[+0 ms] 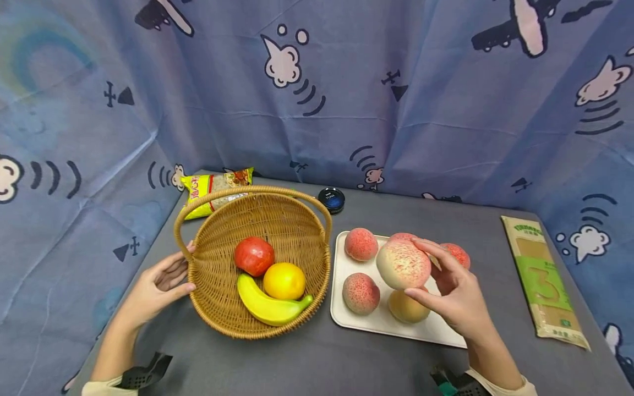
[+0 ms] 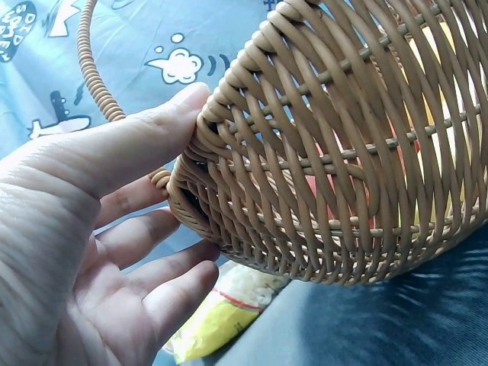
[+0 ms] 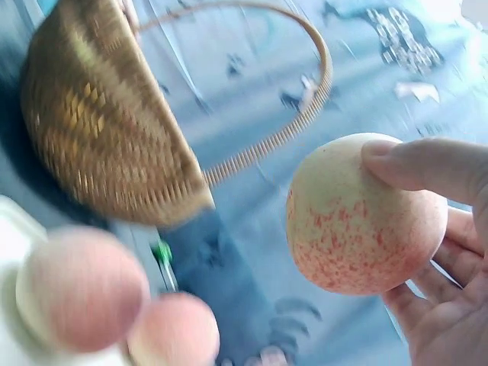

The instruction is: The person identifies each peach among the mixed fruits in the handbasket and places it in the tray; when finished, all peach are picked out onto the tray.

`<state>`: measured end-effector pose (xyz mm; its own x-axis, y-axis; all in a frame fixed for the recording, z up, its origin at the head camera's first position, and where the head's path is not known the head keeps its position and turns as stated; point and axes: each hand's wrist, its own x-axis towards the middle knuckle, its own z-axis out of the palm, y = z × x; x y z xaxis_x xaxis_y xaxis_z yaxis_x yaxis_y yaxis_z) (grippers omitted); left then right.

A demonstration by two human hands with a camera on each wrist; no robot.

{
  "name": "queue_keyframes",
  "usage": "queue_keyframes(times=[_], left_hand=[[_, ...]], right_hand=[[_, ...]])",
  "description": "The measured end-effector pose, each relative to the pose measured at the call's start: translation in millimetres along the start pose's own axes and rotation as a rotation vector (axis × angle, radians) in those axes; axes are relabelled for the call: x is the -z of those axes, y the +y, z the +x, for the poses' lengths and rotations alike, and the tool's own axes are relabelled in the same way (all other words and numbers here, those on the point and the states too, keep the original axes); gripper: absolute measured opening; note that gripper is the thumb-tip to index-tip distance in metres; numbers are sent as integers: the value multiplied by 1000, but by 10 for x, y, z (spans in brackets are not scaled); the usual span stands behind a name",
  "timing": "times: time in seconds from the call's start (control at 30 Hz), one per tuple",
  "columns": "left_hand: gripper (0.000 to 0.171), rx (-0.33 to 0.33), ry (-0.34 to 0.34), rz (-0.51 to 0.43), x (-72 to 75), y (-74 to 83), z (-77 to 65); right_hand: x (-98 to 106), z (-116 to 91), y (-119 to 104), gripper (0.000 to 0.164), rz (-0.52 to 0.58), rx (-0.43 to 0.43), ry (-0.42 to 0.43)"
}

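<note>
In the head view, my right hand [image 1: 458, 297] holds a pale peach with red speckles [image 1: 403, 265] over the white tray [image 1: 366, 323]. The right wrist view shows that peach [image 3: 366, 229] between thumb and fingers. Several peaches sit on the tray, among them a red one [image 1: 361, 245] and a yellowish one [image 1: 407, 306], partly hidden by the held peach. My left hand [image 1: 156, 289] grips the side rim of a tilted wicker basket [image 1: 309, 236], thumb at the rim [image 2: 210, 126]. Inside lie a red pomegranate-like fruit [image 1: 254, 256], an orange [image 1: 284, 281] and a banana [image 1: 272, 308].
A yellow food packet [image 1: 200, 190] lies behind the basket, with a round dark tuna tin [image 1: 331, 200] at the back. At the far right lies a long green-labelled noodle pack [image 1: 545, 283]. A patterned blue curtain [image 1: 346, 99] borders the grey table [image 1: 277, 368].
</note>
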<state>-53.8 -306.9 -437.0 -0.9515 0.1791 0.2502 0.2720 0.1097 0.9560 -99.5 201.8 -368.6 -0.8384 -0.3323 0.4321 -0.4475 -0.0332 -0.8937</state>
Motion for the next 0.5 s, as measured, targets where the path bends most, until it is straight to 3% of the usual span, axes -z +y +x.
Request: queue_keyframes(times=[0.2,0.37,0.5], left_hand=[[64,-14,-19,4,-6,-8,9],[63,-21,-8,-8,-5,-10,2],[64,-26,-16,-6,2,-20,-5]], right_hand=[[331,-374,70,83,-104,-89,185],[508,-634,180,82,-330,-239,307],[595,-787,299,82,-502,-352,353]])
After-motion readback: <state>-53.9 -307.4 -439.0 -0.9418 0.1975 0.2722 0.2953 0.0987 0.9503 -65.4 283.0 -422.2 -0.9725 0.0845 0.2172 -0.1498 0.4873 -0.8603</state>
